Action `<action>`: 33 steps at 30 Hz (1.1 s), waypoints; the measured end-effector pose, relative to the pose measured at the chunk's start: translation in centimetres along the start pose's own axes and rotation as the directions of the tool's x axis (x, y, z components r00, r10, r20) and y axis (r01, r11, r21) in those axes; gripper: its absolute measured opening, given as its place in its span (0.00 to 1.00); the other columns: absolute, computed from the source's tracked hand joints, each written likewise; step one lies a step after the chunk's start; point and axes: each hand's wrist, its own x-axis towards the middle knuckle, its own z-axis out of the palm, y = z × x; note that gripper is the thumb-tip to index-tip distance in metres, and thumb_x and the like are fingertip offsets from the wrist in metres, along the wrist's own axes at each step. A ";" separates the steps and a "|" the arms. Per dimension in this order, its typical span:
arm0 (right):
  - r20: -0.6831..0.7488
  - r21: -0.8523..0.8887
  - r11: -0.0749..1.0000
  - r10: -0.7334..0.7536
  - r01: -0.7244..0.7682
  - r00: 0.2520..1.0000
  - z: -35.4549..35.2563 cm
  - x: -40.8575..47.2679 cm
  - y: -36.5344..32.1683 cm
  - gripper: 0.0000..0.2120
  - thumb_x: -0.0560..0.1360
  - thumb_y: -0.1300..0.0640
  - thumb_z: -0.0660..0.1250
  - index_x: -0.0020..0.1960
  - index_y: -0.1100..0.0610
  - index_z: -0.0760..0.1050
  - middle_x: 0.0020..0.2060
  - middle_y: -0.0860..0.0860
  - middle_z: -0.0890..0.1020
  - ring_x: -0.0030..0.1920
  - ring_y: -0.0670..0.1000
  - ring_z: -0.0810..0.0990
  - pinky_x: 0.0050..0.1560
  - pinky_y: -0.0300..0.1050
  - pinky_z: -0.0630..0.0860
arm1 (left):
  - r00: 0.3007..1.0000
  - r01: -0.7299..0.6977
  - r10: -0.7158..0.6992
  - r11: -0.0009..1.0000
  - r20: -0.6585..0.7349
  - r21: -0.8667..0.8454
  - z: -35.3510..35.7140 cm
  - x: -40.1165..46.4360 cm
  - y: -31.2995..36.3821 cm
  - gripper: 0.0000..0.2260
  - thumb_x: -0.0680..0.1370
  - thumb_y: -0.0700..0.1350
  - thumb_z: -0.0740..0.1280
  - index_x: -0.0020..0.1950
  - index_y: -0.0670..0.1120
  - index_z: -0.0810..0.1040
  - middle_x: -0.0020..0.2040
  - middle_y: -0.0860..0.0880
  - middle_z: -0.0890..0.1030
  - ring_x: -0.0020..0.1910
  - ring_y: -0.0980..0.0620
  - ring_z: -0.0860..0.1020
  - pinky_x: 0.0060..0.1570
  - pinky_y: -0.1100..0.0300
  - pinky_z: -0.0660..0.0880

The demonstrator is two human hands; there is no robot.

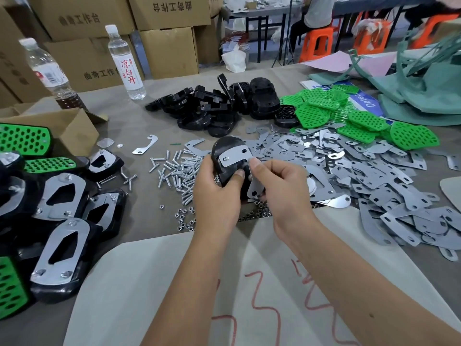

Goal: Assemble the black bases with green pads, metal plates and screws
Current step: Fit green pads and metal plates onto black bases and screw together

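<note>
The left hand (217, 193) holds a black base (228, 161) just above the table (139, 196), thumb curled over its near face and fingers wrapped behind, so that grip is closed firmly on the base. The right hand (279, 186) pinches a second metal plate (257, 186) between thumb and forefinger, a narrow grip on the plate's upper edge, while a first metal plate (235, 156) already lies across the upper part of the base.

To do this step well, the pinched plate should probably be slid flat against the base until its holes sit over those beneath (no screw looks fitted in this one yet, though the holes are small to judge). Keeping the left thumb pressed on the base while the right hand nudges the plate would stop the first plate from slipping. The screws (179, 171) lie just left of the hands and the nuts (184, 218) just below them, both within easy reach.

The base's long axis runs roughly away from the person, tilted slightly left, with its rounded end pointing up and away. The first plate lies crosswise to that axis; the pinched plate hangs more nearly along it, its holed end pointing down toward the person.

Green pads (359, 118) are heaped at the far right, well apart from the hands.
</note>
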 end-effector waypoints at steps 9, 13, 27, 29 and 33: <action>-0.022 0.013 0.998 -0.066 0.066 0.998 0.6 -0.6 0.3 0.22 0.79 0.52 0.71 0.35 0.66 0.70 0.29 0.58 0.70 0.33 0.53 0.66 0.36 0.45 0.65 | 0.999 0.025 -0.028 0.996 -0.045 -0.082 -0.1 -0.1 0.3 0.09 0.72 0.42 0.71 0.50 0.51 0.81 0.47 0.50 0.86 0.50 0.46 0.83 0.56 0.44 0.81; -0.020 0.015 0.997 -0.069 0.070 0.997 0.9 -0.9 0.3 0.23 0.80 0.52 0.70 0.37 0.69 0.71 0.34 0.70 0.74 0.33 0.53 0.69 0.37 0.47 0.66 | 0.996 -0.039 0.033 0.997 -0.077 -0.070 -0.1 -0.1 0.4 0.11 0.70 0.40 0.70 0.49 0.54 0.78 0.44 0.55 0.84 0.44 0.53 0.82 0.48 0.54 0.80; -0.032 0.047 0.999 -0.024 0.025 0.999 0.5 -0.5 0.7 0.12 0.76 0.52 0.76 0.39 0.58 0.82 0.26 0.52 0.78 0.27 0.49 0.74 0.27 0.41 0.74 | 0.992 -0.105 0.101 0.993 -0.070 -0.050 -0.1 0.1 -0.1 0.11 0.73 0.41 0.72 0.53 0.51 0.77 0.48 0.52 0.85 0.49 0.48 0.83 0.52 0.50 0.81; 0.011 0.037 0.999 -0.020 0.020 1.000 0.2 -0.3 0.5 0.08 0.75 0.53 0.77 0.41 0.55 0.82 0.27 0.53 0.81 0.27 0.50 0.75 0.26 0.41 0.74 | 0.993 -0.108 0.106 0.993 -0.054 -0.042 -0.2 0.1 -0.2 0.11 0.73 0.40 0.73 0.52 0.50 0.77 0.47 0.50 0.85 0.49 0.46 0.83 0.52 0.46 0.81; 0.118 -0.081 0.996 -0.010 0.020 0.993 -0.6 0.3 0.0 0.15 0.77 0.52 0.74 0.33 0.54 0.81 0.27 0.52 0.83 0.30 0.52 0.74 0.28 0.39 0.69 | 0.997 -0.079 0.079 0.997 0.013 0.009 -0.6 0.3 -0.1 0.11 0.71 0.42 0.73 0.51 0.50 0.77 0.47 0.49 0.84 0.48 0.45 0.82 0.52 0.43 0.80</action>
